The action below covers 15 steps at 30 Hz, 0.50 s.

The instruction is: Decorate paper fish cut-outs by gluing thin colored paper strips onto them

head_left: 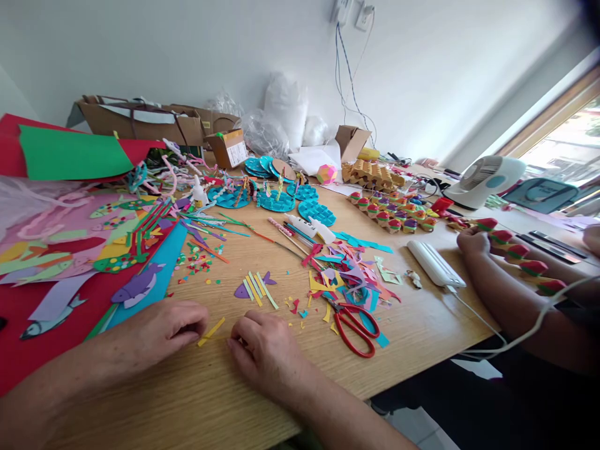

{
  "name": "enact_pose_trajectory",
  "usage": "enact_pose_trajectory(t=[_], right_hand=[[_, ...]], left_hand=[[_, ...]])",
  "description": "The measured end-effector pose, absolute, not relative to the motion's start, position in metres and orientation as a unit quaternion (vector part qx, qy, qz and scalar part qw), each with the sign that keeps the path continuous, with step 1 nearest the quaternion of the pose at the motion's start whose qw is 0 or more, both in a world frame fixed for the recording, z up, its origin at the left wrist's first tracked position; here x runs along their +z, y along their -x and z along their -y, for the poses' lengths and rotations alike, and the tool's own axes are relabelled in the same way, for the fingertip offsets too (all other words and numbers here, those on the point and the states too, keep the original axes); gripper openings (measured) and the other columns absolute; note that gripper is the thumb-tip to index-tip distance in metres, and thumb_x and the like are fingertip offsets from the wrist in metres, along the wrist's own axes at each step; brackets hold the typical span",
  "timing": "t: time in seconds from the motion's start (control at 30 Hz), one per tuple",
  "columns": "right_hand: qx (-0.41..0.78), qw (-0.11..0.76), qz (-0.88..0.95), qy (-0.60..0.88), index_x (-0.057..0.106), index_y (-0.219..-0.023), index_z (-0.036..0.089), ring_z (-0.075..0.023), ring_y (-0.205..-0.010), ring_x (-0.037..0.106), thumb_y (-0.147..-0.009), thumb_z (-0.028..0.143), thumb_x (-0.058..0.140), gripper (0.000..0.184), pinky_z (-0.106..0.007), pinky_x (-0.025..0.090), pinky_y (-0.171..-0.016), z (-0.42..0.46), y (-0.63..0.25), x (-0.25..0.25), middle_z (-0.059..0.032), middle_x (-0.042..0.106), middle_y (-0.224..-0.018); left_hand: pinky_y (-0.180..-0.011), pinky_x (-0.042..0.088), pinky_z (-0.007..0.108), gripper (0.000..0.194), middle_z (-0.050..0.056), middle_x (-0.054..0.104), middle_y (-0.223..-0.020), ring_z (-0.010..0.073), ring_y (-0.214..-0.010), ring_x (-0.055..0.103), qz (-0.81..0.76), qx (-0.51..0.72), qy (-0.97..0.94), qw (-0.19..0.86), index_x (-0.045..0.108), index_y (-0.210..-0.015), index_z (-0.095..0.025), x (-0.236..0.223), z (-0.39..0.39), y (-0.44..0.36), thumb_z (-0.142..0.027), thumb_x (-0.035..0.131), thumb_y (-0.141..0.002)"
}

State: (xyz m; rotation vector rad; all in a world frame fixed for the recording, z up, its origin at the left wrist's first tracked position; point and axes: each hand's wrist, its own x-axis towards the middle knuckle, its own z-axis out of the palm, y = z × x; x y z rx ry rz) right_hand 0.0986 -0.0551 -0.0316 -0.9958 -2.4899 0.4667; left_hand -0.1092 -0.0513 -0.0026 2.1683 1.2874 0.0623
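Note:
My left hand (180,324) rests on the table with curled fingers, its fingertips pinched at the near end of a narrow yellow paper strip (213,331). To the right of that strip, my right hand (265,347) is closed, thumb against fingers; whatever it may hold is hidden. Just beyond both hands lies a small purple paper fish (242,291) with several pale green and yellow strips (260,289) across its body. Red-handled scissors (355,328) lie to the right of my right hand, beside a heap of coloured paper scraps (349,275).
A larger purple paper fish (138,286) lies on coloured sheets at left. Glue bottles (309,228), blue discs (276,200) and painted egg-carton pieces (391,211) stand farther back. At right, a co-worker's hand (473,242) holds a painted carton strip (518,252) near a white power bank (435,265).

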Motion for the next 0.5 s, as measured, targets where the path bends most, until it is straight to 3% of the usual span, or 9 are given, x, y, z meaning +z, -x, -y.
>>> enact_pose_trajectory(t=[0.13,0.5], right_hand=[[0.202,0.244,0.882,0.350,0.053,-0.084,0.018,-0.0116,-0.071,0.053,-0.081,0.015,0.044,0.010,-0.020,0.037,-0.061,0.055,-0.099,-0.029,-0.0019,0.057,-0.080],[0.208,0.363,0.840,0.347,0.053,-0.095,0.018,-0.0134,-0.076,0.054,-0.079,0.008,0.043,0.021,-0.022,0.043,-0.065,0.048,-0.104,-0.034,-0.0050,0.058,-0.088]], left_hand=[[-0.066,0.036,0.020,0.020,-0.002,0.059,-0.074,0.0133,-0.072,0.053,-0.470,0.050,-0.817,0.331,0.057,-0.074,-0.019,-0.001,0.051,0.110,-0.015,0.037,-0.078],[-0.052,0.035,0.020,0.011,-0.004,0.050,-0.060,0.0119,-0.058,0.048,-0.506,0.114,-0.736,0.435,0.054,-0.070,-0.018,0.018,0.046,0.086,-0.024,0.045,-0.073]])
